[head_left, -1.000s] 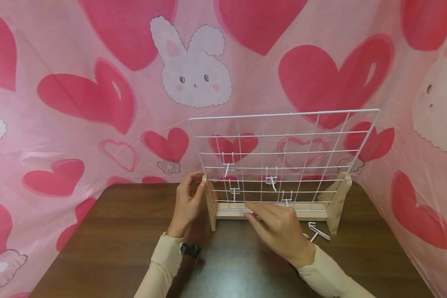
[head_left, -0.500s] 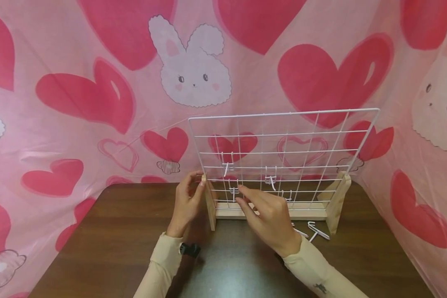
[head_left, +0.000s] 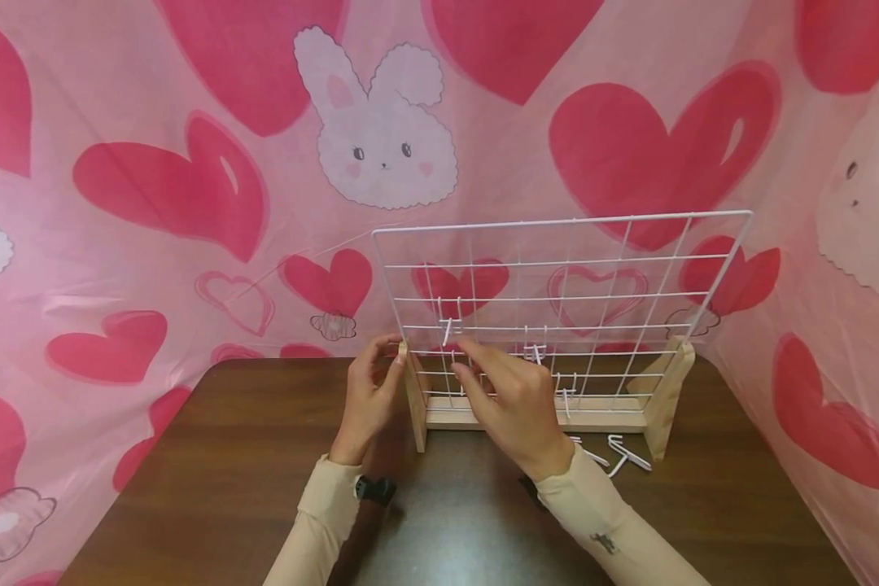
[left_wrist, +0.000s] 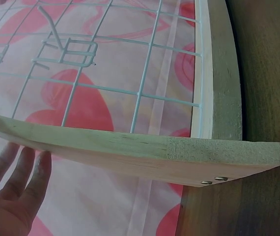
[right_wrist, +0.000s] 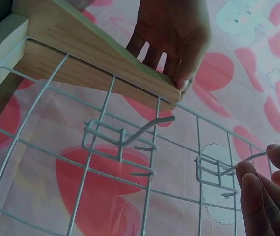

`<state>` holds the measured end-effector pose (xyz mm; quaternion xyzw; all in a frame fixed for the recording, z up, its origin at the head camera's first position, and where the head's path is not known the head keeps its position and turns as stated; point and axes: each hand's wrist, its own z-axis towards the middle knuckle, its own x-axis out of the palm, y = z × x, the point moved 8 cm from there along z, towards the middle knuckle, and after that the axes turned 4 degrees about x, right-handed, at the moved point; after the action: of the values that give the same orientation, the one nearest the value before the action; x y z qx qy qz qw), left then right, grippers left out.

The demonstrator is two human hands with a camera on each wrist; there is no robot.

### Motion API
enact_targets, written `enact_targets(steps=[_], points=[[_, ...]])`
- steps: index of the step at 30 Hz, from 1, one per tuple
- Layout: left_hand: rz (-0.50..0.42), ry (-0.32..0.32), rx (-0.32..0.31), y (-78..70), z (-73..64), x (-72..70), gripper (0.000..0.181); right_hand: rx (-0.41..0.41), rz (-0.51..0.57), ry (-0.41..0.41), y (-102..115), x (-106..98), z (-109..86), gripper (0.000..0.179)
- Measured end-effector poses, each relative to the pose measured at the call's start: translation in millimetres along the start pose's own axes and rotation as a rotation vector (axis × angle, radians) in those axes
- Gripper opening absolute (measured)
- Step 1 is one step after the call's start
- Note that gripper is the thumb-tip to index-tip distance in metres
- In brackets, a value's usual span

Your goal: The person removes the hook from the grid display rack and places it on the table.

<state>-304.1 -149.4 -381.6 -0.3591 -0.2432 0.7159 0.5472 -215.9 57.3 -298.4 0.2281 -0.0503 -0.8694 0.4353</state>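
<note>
The upper-left hook point(right_wrist: 219, 174) hangs on the wire rack point(head_left: 574, 261). Expect light, stiff, smooth wire; grasp the prong point(right_wrist: 254, 158). Right hand point(head_left: 516, 395): fingers parted at prong tip, contact unclear. Left hand point(head_left: 369, 391): pinches the wooden side panel point(left_wrist: 130, 153).

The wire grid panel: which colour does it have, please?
The wire grid panel is white; head view shows it best.

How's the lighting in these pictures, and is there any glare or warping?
Head view: fairly evenly lit, with a pale glare patch on the near part of the table; left wrist view: dimmer, the wooden base rail looking bowed, probably from the lens; right wrist view: the right hand dark against the brighter pink cloth.
</note>
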Motion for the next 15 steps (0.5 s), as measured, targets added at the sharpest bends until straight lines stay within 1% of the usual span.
enact_targets(steps=[7, 15], points=[[0.010, -0.005, -0.008, 1.1, 0.1, -1.1, 0.027, 0.006, -0.026, -0.017, -2.5, 10.2, 2.9, 0.034], [0.014, 0.001, 0.002, 2.1, -0.2, -0.7, 0.027, 0.024, -0.063, -0.023, -3.4, 17.8, 8.4, 0.035]])
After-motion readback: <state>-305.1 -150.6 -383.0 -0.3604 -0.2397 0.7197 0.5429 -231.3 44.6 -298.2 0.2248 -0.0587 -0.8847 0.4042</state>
